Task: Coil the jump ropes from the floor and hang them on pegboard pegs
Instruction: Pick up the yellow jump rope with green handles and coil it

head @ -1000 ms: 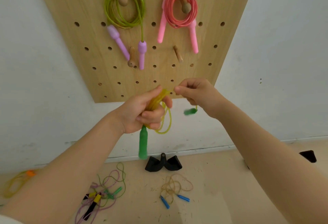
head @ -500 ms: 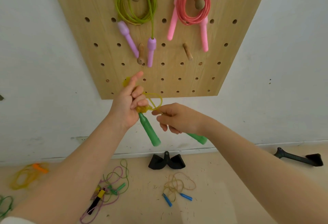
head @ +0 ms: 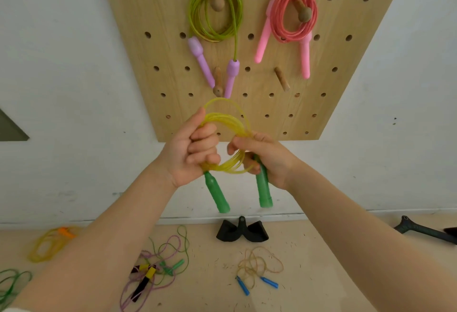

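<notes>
Fingers [head: 201, 143] of both hands grip coiled yellow rope [head: 228, 123] below pegboard [head: 321, 84].

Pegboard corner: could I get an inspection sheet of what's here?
Surface: wooden pegboard on a white wall; beige floor.
Job's things: yellow rope with green handles coiled in both hands; green rope and pink rope hang on pegs; two lower pegs bare.
Clutter: loose ropes on the floor; black object by the wall.
Grips: left hand and right hand hold the coil.
Cables: nothing seen.
Surroundings: plain wall.
</notes>
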`<state>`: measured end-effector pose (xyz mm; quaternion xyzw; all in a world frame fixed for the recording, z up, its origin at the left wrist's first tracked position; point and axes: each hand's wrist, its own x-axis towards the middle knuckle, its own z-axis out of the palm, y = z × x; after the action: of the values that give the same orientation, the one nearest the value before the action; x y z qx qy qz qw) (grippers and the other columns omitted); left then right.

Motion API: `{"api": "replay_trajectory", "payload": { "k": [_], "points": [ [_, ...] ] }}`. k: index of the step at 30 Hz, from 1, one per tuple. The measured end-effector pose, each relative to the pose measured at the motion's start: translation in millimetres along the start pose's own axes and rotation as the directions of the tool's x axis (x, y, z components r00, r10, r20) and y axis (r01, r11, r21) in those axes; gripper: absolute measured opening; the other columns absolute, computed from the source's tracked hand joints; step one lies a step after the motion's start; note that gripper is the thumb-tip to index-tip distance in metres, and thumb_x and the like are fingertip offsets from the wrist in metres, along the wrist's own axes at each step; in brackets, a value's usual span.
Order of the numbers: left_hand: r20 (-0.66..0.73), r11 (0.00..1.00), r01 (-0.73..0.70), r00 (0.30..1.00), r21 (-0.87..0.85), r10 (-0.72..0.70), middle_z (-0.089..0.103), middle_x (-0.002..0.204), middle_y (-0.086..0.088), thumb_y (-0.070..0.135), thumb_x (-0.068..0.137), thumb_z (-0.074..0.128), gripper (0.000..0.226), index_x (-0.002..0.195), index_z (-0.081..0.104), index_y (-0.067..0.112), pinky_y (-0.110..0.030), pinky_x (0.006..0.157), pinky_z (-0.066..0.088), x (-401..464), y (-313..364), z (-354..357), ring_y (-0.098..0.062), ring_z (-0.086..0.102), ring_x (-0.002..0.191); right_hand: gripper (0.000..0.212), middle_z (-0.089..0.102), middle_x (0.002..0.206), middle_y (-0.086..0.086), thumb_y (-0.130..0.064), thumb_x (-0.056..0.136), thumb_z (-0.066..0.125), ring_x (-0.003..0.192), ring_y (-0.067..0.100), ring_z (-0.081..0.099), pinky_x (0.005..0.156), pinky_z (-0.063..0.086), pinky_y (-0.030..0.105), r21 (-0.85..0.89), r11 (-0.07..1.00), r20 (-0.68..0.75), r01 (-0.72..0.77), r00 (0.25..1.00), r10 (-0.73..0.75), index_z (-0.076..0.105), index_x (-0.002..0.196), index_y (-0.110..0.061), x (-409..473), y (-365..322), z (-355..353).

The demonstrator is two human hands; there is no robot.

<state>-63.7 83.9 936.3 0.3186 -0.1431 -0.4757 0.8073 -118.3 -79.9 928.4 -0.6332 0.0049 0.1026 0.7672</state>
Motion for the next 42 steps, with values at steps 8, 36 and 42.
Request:
{"api": "replay_trajectory", "payload": {
  "k": [8,36,42],
  "points": [
    [-0.265,0.970,-0.237,0.933,0.057,0.244,0.026,0.039,0.010,0.056,0.082,0.039,0.050,0.050,0.048,0.019,-0.016,0.040,0.038,3.5,-1.2,15.9,-0.005,0.018,0.031,0.028,0.060,0.067,-0.002,-0.025,0.085,0.051,0.029,0.000,0.029,0.032,0.023,0.012,0.261,0.965,0.099,0.036,0.993,-0.064,0.060,0.060,-0.019,3.4,6.1,-15.0],
    [-0.527,0.887,-0.022,0.798,0.462,0.294,0.019,0.040,0.010,0.029,0.095,0.044,0.033,0.065,0.038,0.018,-0.017,0.034,0.022,-0.7,-16.3,19.7,-0.007,0.013,0.033,0.058,0.037,0.037,-0.009,-0.020,0.093,0.044,0.038,0.007,0.028,0.046,0.023,0.022,0.182,0.785,-0.614,0.592,0.692,-0.379,0.044,0.035,-0.023,13.8,-47.7,34.6],
    [-0.452,0.970,-0.226,0.859,0.084,0.240,0.020,0.034,0.010,0.032,0.096,0.039,0.051,0.047,0.046,0.018,-0.012,0.029,0.017,-6.2,-4.0,28.5,-0.004,0.018,0.025,0.040,0.048,0.059,-0.010,-0.025,0.090,0.039,0.056,0.005,0.041,0.058,0.034,0.018,-0.405,0.573,0.019,0.712,0.633,-0.774,0.056,0.060,-0.003,5.7,-24.0,49.7]
  ]
}}
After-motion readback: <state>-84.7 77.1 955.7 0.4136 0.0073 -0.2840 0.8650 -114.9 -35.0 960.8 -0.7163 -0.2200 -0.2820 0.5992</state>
